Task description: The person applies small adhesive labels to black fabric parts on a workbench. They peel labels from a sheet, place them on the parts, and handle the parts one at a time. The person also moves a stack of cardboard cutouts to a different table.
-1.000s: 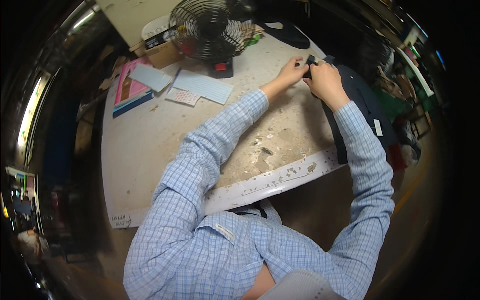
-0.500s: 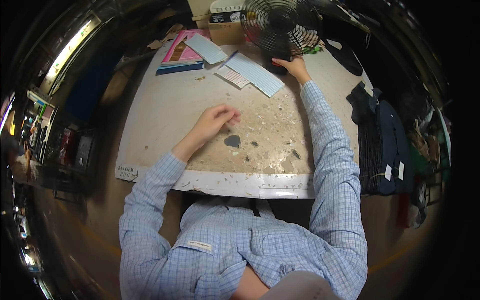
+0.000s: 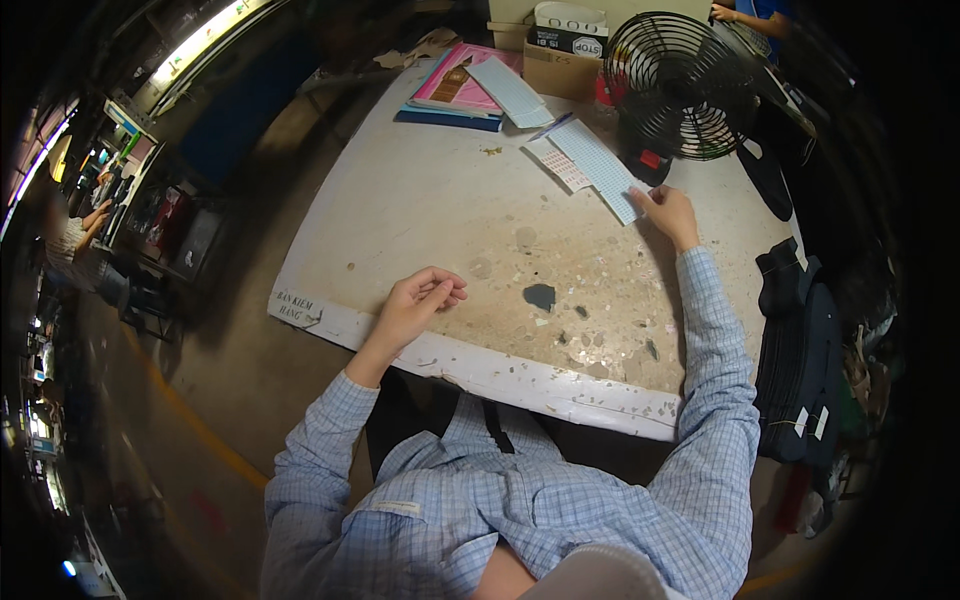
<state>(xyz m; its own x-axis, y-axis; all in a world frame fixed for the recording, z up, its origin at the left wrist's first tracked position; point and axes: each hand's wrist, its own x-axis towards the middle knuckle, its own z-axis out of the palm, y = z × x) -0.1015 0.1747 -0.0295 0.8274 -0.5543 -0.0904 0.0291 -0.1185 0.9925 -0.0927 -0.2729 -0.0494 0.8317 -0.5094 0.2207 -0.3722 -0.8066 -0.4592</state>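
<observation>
My left hand (image 3: 422, 306) hovers over the near left part of the worn table (image 3: 390, 205), its fingers loosely bent with a gap to the thumb and nothing in them. Toward the far right, my right hand (image 3: 670, 214) has its fingertips at the near corner of a light blue lined paper sheet (image 3: 598, 165). Its thumb and index finger look apart, and I cannot make out whether they touch the sheet. Beside that sheet lies a small printed paper with red marks (image 3: 562, 164). A black wire-cage fan (image 3: 680, 88) stands behind, its base close beyond my right hand.
Pink and blue notebooks (image 3: 455, 85) lie at the far left with another lined sheet (image 3: 508, 92) on them. A cardboard box (image 3: 562, 75) stands at the back. Dark folded garments (image 3: 800, 355) hang along the right edge. Another person (image 3: 85, 240) works at far left.
My right hand has come away from the fan's base, back toward me to the lined sheet's corner. My left hand has drawn nearer the table's front edge. The view has turned left.
</observation>
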